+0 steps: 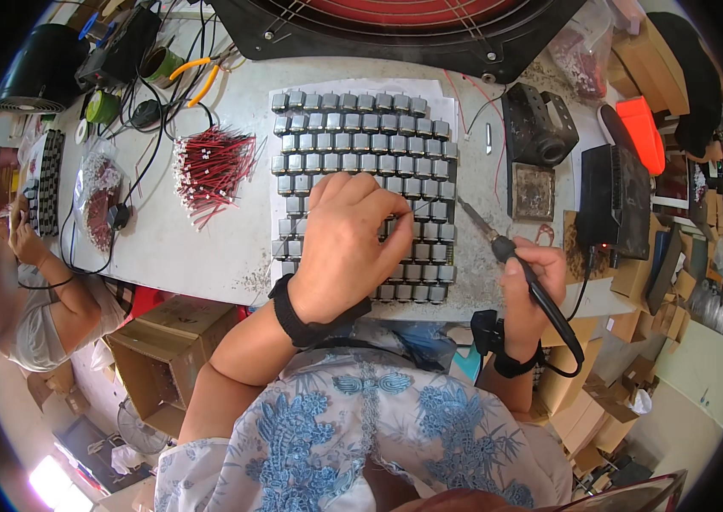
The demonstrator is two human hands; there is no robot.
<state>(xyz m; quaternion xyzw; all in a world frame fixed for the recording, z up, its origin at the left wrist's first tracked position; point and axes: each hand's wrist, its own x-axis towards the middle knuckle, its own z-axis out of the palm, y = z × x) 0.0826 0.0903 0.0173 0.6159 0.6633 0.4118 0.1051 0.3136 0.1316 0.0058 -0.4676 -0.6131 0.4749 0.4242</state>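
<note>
Rows of small silver metal blocks with short shafts (361, 141), resembling little motors, lie close together on a white sheet (429, 88) on the table before me. My left hand (340, 243) is over the middle rows, thumb and fingers pinched together. A thin dark line shows by its fingertips; what they hold is too fine to name. To the right of the rows, my right hand (532, 273) grips a soldering iron (503, 250) by its black handle. The iron's tip points up and left, beside the right-hand edge of the rows.
Red wires with white connectors (212, 171) lie left of the sheet, below orange-handled pliers (199, 81). A large fan (378, 26) stands at the back. A corded black box (613, 200) and a metal tray (532, 192) are at right. A co-worker's hand (29, 243) is far left.
</note>
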